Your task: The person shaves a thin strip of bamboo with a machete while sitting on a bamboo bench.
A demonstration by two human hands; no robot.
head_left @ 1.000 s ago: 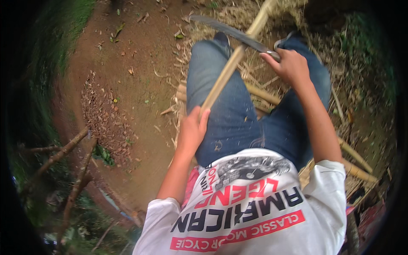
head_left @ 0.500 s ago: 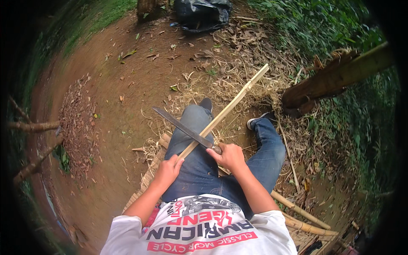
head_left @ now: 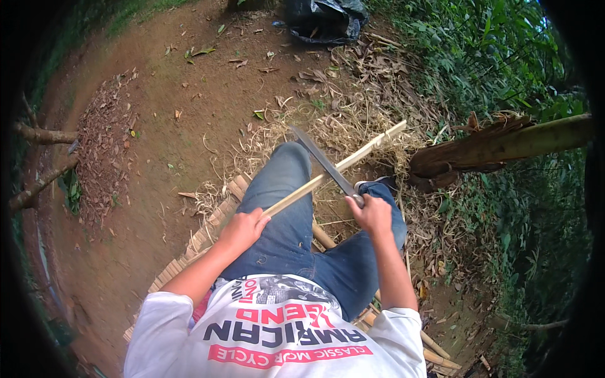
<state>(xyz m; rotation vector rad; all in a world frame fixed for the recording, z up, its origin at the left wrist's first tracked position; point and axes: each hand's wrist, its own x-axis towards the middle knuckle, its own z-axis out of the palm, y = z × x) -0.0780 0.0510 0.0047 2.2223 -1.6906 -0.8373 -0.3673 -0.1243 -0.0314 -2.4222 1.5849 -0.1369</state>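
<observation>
A long pale bamboo strip [head_left: 372, 145] slants from over my left thigh up to the right, its far end above curly shavings. Around its near end, the fingers of my left hand [head_left: 242, 229] are closed. My right hand [head_left: 373, 215] grips the handle of a machete [head_left: 321, 159] above my right knee. The dark blade crosses the strip about midway and points up and to the left. Blade and strip appear to touch where they cross. The machete's handle is mostly hidden in my fist.
Bamboo slats [head_left: 189, 251] lie under and left of my legs. Pale curly shavings [head_left: 271, 133] cover the ground ahead. A thick trunk [head_left: 498, 148] lies at right, beside green plants. A black plastic bag [head_left: 334, 28] sits at the far side; branches [head_left: 44, 135] jut in from the left.
My right hand has moved right with the machete, so the blade crosses the strip farther from my left hand. The strip has tilted lower, and my left hand has shifted slightly left.
</observation>
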